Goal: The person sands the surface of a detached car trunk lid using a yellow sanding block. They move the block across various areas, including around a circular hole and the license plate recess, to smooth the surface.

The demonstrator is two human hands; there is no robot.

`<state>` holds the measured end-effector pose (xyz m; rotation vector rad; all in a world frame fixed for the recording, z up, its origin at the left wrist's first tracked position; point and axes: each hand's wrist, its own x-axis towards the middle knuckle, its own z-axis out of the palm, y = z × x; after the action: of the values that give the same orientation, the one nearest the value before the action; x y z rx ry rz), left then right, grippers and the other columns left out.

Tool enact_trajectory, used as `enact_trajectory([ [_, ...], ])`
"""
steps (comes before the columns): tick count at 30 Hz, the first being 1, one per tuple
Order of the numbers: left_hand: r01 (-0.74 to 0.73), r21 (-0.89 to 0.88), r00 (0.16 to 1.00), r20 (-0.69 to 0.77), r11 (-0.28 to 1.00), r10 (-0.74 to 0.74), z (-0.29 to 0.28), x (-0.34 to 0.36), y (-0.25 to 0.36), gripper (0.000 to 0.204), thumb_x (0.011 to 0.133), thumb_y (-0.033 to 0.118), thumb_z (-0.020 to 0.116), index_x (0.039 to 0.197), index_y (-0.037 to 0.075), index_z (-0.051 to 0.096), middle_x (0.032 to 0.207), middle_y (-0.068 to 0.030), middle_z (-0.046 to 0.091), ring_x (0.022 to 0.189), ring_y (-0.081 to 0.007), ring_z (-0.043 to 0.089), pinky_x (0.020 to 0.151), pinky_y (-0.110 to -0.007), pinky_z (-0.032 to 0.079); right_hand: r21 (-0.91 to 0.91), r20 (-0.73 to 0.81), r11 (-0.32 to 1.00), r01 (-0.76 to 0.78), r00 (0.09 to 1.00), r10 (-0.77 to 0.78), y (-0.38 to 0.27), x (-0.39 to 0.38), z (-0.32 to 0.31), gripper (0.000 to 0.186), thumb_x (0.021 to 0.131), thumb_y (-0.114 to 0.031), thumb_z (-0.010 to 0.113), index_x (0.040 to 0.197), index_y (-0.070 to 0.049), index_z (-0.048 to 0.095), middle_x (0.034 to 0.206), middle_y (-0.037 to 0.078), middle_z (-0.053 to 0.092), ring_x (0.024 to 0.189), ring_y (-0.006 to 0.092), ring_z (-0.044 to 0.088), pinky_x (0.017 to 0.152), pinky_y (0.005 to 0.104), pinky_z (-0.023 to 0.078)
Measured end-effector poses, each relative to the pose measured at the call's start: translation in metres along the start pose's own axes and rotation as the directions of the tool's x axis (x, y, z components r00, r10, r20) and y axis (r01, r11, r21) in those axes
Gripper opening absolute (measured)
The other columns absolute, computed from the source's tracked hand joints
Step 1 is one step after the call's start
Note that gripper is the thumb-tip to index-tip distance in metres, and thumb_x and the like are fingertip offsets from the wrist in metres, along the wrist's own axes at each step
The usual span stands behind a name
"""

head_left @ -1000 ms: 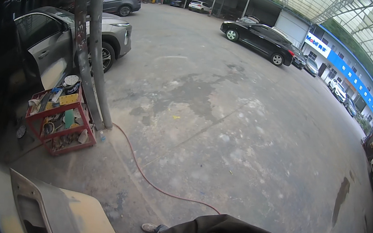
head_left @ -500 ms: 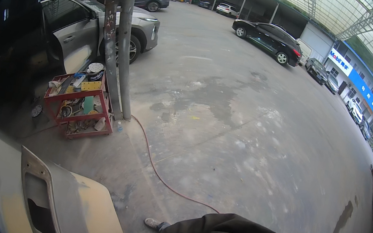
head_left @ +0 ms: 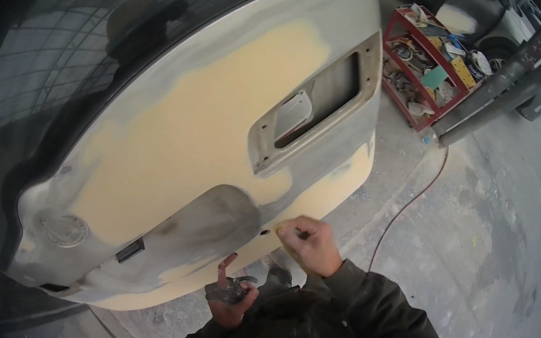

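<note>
A car tailgate (head_left: pixel 186 121) with cream filler patches, grey sanded areas, a recessed opening and dark rear glass fills the left of the view. My right hand (head_left: pixel 308 243) is closed beside a small hole in its lower part, with something yellowish partly hidden under the fingers; I cannot make out what it is. My left hand (head_left: pixel 230 296) is lower and further left, near the tailgate's bottom edge, with the index finger raised and the other fingers round a dark grey object (head_left: pixel 231 290) that is too unclear to name.
A red cart (head_left: pixel 409 106) loaded with tools, cans and pads stands at the upper right beside two grey posts (head_left: pixel 477 105). A red hose (head_left: pixel 404 210) runs over the concrete floor (head_left: pixel 480 214). Parts of other cars show behind the cart and posts.
The view has swung left and down from the open yard onto the tailgate. Both my hands now show; earlier only one showed at the lower edge.
</note>
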<state>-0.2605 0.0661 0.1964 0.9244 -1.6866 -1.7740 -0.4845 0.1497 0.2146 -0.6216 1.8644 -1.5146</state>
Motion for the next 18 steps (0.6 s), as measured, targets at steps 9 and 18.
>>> enact_trajectory([
  [9, 0.136, 0.316, 0.986, -0.135, 0.939, -0.097, -0.005, -0.022, 0.006, 0.025, 0.071, -0.004, 0.073, 0.095, -0.001, 0.065, 0.071, -0.0054, 0.066, 0.07, -0.0196, 0.064, 0.072, -0.033, 0.05, -0.593, -0.148, 0.719, 0.361, 0.829, -0.539, -0.027, 0.074, 0.02, 0.01, 0.08, -0.005, 0.074, 0.09, -0.004, 0.074, 0.087, 0.009, 0.067, 0.072, 0.0294, 0.065, 0.064, 0.0368, 0.053],
  [18, 0.185, 0.247, 0.982, -0.087, 0.951, -0.168, -0.003, -0.007, 0.004, 0.016, 0.073, -0.004, 0.074, 0.087, -0.002, 0.066, 0.074, -0.0059, 0.068, 0.074, -0.0197, 0.065, 0.075, -0.035, 0.05, -0.358, -0.182, 0.901, 0.244, 0.928, -0.324, -0.032, 0.083, 0.031, 0.013, 0.08, -0.003, 0.072, 0.093, 0.001, 0.072, 0.087, 0.012, 0.068, 0.074, 0.0323, 0.066, 0.065, 0.0367, 0.053],
])
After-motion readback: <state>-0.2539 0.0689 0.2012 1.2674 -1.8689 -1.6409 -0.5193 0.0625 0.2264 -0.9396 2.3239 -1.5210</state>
